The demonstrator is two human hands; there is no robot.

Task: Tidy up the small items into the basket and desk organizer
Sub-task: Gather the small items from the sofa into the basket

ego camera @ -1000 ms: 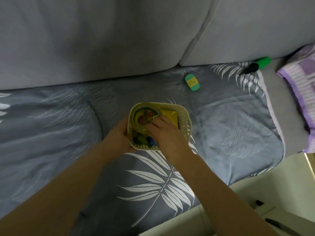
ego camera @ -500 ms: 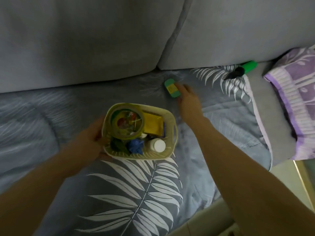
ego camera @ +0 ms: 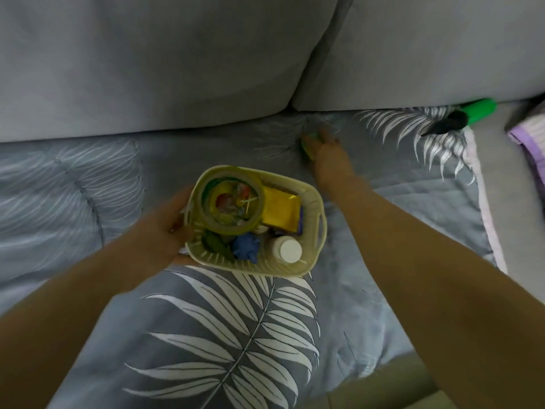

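One basket [ego camera: 317, 214], one eraser [ego camera: 306, 149], two hands.

We find the basket [ego camera: 313, 199] mid-sofa, tape roll [ego camera: 230, 203] and bottle [ego camera: 287, 250] inside. Left hand [ego camera: 165, 228] at its left wall. Right hand [ego camera: 326, 149] behind-right, seemingly over an eraser [ego camera: 305, 147]. Marker [ego camera: 460, 116] far right, against the backrest.

The right hand [ego camera: 324, 149] covers most of the blurred green eraser [ego camera: 307, 149].
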